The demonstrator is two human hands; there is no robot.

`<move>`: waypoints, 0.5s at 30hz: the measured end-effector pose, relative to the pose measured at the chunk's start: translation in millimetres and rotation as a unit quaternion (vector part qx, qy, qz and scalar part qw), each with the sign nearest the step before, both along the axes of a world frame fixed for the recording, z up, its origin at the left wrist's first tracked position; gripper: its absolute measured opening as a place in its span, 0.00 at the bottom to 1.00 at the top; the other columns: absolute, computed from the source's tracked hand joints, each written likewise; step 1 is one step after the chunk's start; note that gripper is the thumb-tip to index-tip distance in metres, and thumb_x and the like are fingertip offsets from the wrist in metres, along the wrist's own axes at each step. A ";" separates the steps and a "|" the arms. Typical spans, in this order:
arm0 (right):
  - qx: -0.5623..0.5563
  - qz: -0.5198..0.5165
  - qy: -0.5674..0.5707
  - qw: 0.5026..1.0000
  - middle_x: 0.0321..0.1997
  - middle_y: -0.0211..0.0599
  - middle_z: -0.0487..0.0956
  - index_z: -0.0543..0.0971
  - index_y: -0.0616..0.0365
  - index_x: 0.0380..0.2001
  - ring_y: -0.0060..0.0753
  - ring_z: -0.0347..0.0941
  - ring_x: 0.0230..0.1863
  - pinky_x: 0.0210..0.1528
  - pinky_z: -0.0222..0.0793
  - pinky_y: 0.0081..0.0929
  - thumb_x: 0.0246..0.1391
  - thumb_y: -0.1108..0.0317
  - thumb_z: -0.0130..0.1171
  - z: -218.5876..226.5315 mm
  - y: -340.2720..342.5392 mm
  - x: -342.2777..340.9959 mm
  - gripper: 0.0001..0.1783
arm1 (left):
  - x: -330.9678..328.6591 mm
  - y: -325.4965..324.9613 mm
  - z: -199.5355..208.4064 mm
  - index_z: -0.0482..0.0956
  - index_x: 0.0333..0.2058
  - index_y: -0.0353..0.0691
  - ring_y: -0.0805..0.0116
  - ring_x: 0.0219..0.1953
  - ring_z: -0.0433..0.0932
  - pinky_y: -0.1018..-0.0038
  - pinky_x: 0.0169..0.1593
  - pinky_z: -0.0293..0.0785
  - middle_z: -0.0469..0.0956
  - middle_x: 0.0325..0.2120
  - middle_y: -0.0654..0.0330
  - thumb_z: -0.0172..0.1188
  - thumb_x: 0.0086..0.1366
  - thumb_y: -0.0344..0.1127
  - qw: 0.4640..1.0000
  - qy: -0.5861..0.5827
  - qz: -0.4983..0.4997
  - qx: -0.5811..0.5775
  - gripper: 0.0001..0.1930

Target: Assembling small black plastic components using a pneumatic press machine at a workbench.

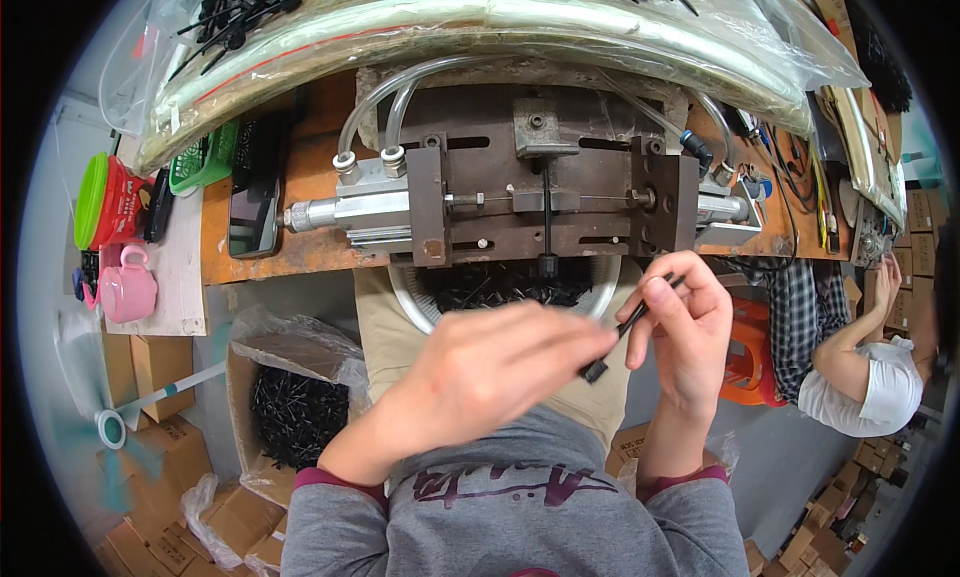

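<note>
A thin black plastic rod with a blocky end [594, 371] is pinched between the thumb and fingers of my right hand [682, 322], tilted in front of the machine's right half. My left hand [500, 362] reaches across toward the rod's lower part. Its fingers are smeared by motion, so whether they grip the rod is unclear. Beyond my hands, a similar black rod [547, 217] lies across the middle of a dark metal clamping fixture [590, 162], its blocky end hanging past the front edge. Silver pneumatic cylinders [372, 209] flank the fixture, with clear hoses [398, 107] attached.
Below the fixture, a white-rimmed container [602, 289] holds many black parts. A carton [245, 402] of similar pieces stands at left. A phone [254, 212] and pink cup [128, 285] lie left. Plastic-covered material [480, 22] spans the back. Another person [868, 382] sits at right.
</note>
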State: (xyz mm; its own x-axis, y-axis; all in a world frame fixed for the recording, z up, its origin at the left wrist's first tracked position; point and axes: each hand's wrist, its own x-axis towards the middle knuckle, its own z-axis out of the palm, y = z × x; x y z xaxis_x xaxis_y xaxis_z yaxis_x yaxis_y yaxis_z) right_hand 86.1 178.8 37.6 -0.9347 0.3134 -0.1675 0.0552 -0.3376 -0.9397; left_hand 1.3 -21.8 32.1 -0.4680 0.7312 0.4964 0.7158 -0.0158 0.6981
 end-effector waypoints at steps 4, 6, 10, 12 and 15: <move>-0.043 0.030 0.024 0.998 0.28 0.49 0.81 0.73 0.68 0.37 0.28 0.76 0.15 0.17 0.70 0.19 0.63 0.76 0.58 -0.1 -4.2 -7.1 0.05 | 13.2 -0.3 14.3 0.86 0.40 0.35 0.65 0.29 0.82 0.72 0.31 0.80 0.83 0.36 0.56 0.74 0.50 0.27 0.997 -0.067 -0.015 0.036 0.16; -0.064 0.040 0.031 0.997 0.29 0.49 0.82 0.74 0.69 0.38 0.27 0.76 0.16 0.18 0.71 0.19 0.63 0.75 0.58 1.0 -4.3 -8.3 0.06 | 13.0 -0.4 6.9 0.86 0.40 0.35 0.65 0.28 0.82 0.72 0.30 0.79 0.83 0.35 0.56 0.74 0.49 0.27 0.999 -0.037 -0.007 0.031 0.16; -0.052 0.027 0.037 0.998 0.31 0.49 0.82 0.74 0.69 0.43 0.28 0.78 0.18 0.21 0.73 0.19 0.65 0.72 0.57 0.6 -6.3 -12.1 0.10 | 12.7 -2.0 6.3 0.86 0.41 0.36 0.64 0.31 0.82 0.71 0.32 0.79 0.83 0.36 0.56 0.73 0.49 0.26 0.999 -0.022 0.013 0.027 0.17; 0.026 -0.010 0.050 0.998 0.34 0.49 0.83 0.74 0.69 0.49 0.30 0.80 0.23 0.27 0.76 0.22 0.66 0.69 0.56 -0.2 -5.9 -11.2 0.14 | 10.4 0.1 3.9 0.86 0.40 0.35 0.62 0.34 0.82 0.70 0.35 0.80 0.82 0.39 0.55 0.73 0.48 0.25 0.995 0.031 0.099 0.002 0.18; 0.045 -0.025 0.058 0.997 0.38 0.50 0.83 0.73 0.71 0.50 0.33 0.82 0.29 0.32 0.79 0.27 0.66 0.69 0.55 1.8 -6.8 -8.8 0.16 | 0.9 6.0 -4.5 0.83 0.39 0.35 0.59 0.39 0.82 0.69 0.40 0.79 0.81 0.48 0.53 0.71 0.49 0.26 0.975 0.109 0.180 -0.069 0.15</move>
State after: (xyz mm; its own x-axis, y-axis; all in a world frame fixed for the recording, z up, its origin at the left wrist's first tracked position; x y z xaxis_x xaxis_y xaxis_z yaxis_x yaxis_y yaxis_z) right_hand 77.3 172.0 39.3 -0.9291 0.3687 -0.0279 -0.0710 -0.2518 -0.9652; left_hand 2.2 -15.7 27.6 -0.6015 0.6057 0.5209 0.7889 0.3473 0.5070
